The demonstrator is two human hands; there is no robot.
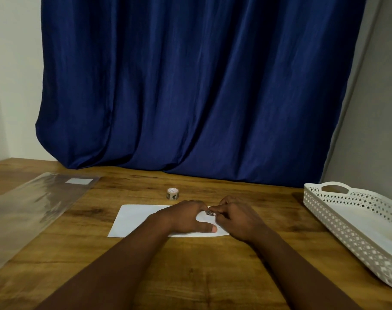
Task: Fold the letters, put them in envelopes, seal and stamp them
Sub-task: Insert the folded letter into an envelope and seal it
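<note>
A white envelope (134, 221) lies flat on the wooden table (190, 276) in front of me. My left hand (186, 217) rests on its right half, fingers spread and thumb stretched along the near edge. My right hand (235, 217) lies over the envelope's right end, its fingertips meeting those of the left. Between the fingertips sits a small dark stamp (209, 212) on the envelope; both hands touch it. A small roll of stamps (172, 193) stands on the table just behind the envelope.
A clear plastic sleeve (33, 209) with a white label lies on the left side of the table. A white perforated tray (356, 229) with a handle stands at the right. A dark blue curtain (201, 86) hangs behind the table.
</note>
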